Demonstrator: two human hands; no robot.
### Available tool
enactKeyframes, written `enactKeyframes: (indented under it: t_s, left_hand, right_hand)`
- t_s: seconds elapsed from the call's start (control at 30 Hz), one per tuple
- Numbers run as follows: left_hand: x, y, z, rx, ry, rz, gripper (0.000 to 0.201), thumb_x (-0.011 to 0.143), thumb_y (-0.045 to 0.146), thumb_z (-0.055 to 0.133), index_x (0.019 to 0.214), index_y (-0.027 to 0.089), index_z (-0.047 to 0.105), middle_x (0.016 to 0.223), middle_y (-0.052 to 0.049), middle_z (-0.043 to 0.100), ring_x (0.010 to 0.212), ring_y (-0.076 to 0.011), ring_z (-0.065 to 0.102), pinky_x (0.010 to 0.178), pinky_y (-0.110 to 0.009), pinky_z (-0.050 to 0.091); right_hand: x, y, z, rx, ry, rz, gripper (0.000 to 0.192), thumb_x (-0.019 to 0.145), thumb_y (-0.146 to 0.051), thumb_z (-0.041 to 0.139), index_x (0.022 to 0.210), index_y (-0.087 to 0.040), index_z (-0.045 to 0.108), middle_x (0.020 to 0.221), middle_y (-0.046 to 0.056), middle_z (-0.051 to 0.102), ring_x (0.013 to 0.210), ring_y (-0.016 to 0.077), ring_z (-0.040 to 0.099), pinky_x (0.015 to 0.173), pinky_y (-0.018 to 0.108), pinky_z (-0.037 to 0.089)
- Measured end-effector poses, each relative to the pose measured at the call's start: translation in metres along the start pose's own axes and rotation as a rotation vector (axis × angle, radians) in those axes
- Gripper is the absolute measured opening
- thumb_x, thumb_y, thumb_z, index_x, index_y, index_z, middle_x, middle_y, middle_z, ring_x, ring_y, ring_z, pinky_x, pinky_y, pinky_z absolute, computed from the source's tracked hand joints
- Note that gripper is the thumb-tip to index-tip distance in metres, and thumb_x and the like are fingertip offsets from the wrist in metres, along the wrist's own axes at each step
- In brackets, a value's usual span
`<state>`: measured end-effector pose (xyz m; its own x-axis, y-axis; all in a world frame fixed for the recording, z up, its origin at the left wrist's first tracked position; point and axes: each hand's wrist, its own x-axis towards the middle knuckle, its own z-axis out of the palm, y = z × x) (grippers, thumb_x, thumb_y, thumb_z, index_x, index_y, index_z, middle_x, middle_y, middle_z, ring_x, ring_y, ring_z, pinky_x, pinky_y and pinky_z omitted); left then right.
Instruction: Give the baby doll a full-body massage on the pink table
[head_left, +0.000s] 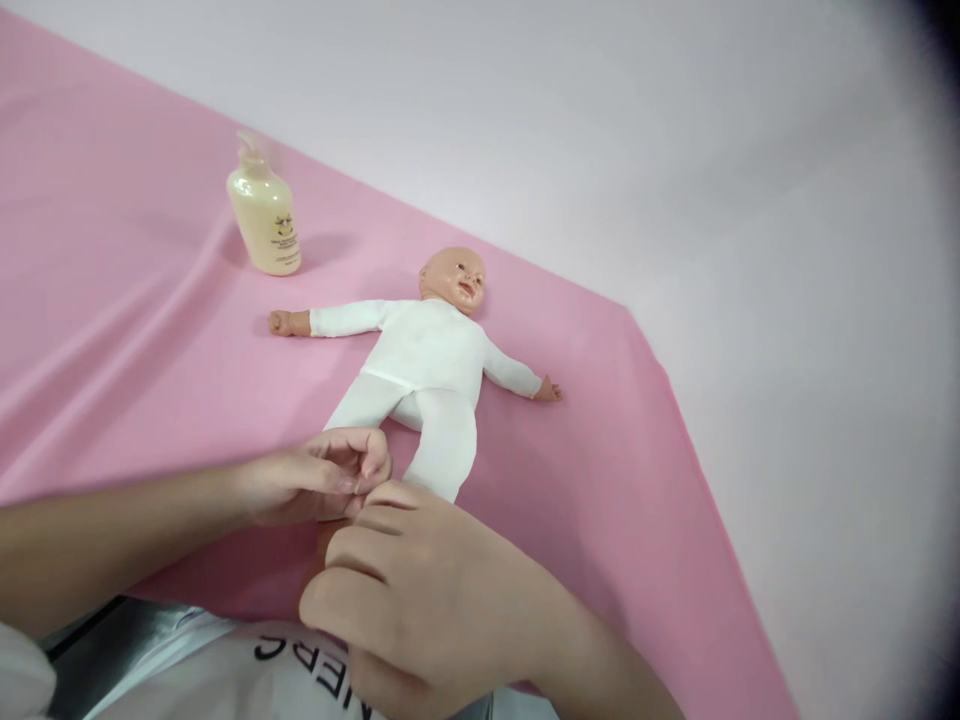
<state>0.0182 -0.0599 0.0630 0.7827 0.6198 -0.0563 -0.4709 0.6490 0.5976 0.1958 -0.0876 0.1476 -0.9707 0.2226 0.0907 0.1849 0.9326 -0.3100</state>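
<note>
Both hands pinching at feet of white-clothed plastic baby doll (424, 365); left hand (315, 480) fingers clamped on near leg cuff, right hand (405, 590) curled alongside, grip hidden; doll lying lengthwise away on pink cloth (135, 330)

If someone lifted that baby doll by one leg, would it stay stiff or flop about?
Probably floppy: the baby doll lies sprawled flat, its white-clothed limbs looking soft. The hard-looking head might swing down. It seems unlikely to roll on the pink cloth.

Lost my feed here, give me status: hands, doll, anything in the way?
Both hands, left and right, bunched at the doll's feet; grip hidden. Doll flat on its back on pink cloth. Pump bottle stands apart, beyond its arm.
</note>
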Motion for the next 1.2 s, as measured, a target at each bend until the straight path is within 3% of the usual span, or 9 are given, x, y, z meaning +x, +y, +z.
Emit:
enactKeyframes:
  t_s: [0.23, 0.4, 0.53, 0.73, 0.93, 1.07, 1.2]
  left_hand:
    - [0.0, -0.001, -0.002, 0.011, 0.002, 0.005, 0.014, 0.073, 0.018, 0.07, 0.077, 0.016, 0.057, 0.071, 0.001, 0.053, 0.062, -0.0103, 0.051, 0.059, -0.02, 0.043]
    - [0.0, -0.001, -0.002, 0.011, 0.025, 0.003, 0.013, 0.073, 0.017, 0.07, 0.077, 0.015, 0.057, 0.072, 0.001, 0.054, 0.063, -0.0098, 0.051, 0.059, -0.019, 0.042]
    - [-0.001, -0.002, -0.002, 0.008, 0.028, 0.0, 0.013, 0.074, 0.016, 0.07, 0.077, 0.015, 0.058, 0.073, 0.001, 0.054, 0.063, -0.0093, 0.051, 0.059, -0.019, 0.042]
    - [-0.001, -0.001, 0.0, -0.008, 0.051, -0.001, 0.012, 0.074, 0.015, 0.068, 0.075, 0.015, 0.057, 0.07, 0.001, 0.055, 0.061, -0.0089, 0.052, 0.058, -0.018, 0.043]
    - [0.0, -0.001, 0.001, 0.007, 0.083, -0.008, 0.013, 0.074, 0.016, 0.068, 0.074, 0.015, 0.054, 0.067, 0.002, 0.055, 0.059, -0.0087, 0.051, 0.055, -0.017, 0.042]
    - [0.001, 0.0, 0.002, -0.018, 0.072, 0.014, 0.013, 0.075, 0.017, 0.067, 0.075, 0.016, 0.054, 0.066, 0.003, 0.052, 0.058, -0.0079, 0.05, 0.056, -0.017, 0.043]
    - [0.002, 0.001, 0.002, -0.031, 0.061, 0.0, 0.013, 0.075, 0.017, 0.068, 0.075, 0.016, 0.055, 0.067, 0.003, 0.052, 0.058, -0.008, 0.05, 0.056, -0.018, 0.042]
  right_hand:
    - [0.001, 0.0, 0.005, -0.044, 0.128, 0.037, 0.01, 0.082, -0.025, 0.046, 0.08, -0.019, 0.053, 0.066, -0.003, 0.049, 0.065, 0.0118, 0.042, 0.075, 0.03, 0.038]
    - [0.002, 0.004, 0.012, -0.082, 0.17, -0.017, 0.025, 0.088, -0.044, 0.049, 0.087, -0.019, 0.055, 0.066, -0.004, 0.049, 0.063, 0.0121, 0.043, 0.074, 0.03, 0.037]
    - [0.002, 0.003, 0.013, -0.117, 0.213, -0.004, 0.018, 0.087, -0.037, 0.051, 0.082, -0.02, 0.054, 0.065, -0.004, 0.05, 0.062, 0.0125, 0.04, 0.07, 0.03, 0.034]
    - [0.002, 0.002, 0.012, -0.158, 0.202, -0.001, 0.026, 0.092, -0.04, 0.044, 0.081, -0.019, 0.055, 0.065, -0.003, 0.046, 0.063, 0.0129, 0.039, 0.071, 0.031, 0.033]
    - [0.004, 0.001, 0.013, -0.213, 0.291, 0.028, 0.027, 0.095, -0.035, 0.042, 0.079, -0.019, 0.057, 0.064, -0.003, 0.045, 0.061, 0.013, 0.037, 0.069, 0.029, 0.034]
    - [0.006, -0.004, 0.007, -0.178, 0.222, 0.057, 0.019, 0.091, -0.018, 0.045, 0.077, -0.02, 0.057, 0.064, -0.004, 0.045, 0.06, 0.0108, 0.034, 0.067, 0.026, 0.033]
    - [0.006, -0.007, 0.002, -0.133, 0.153, 0.08, 0.022, 0.095, -0.019, 0.042, 0.082, -0.022, 0.059, 0.064, -0.005, 0.044, 0.058, 0.0117, 0.032, 0.062, 0.026, 0.032]
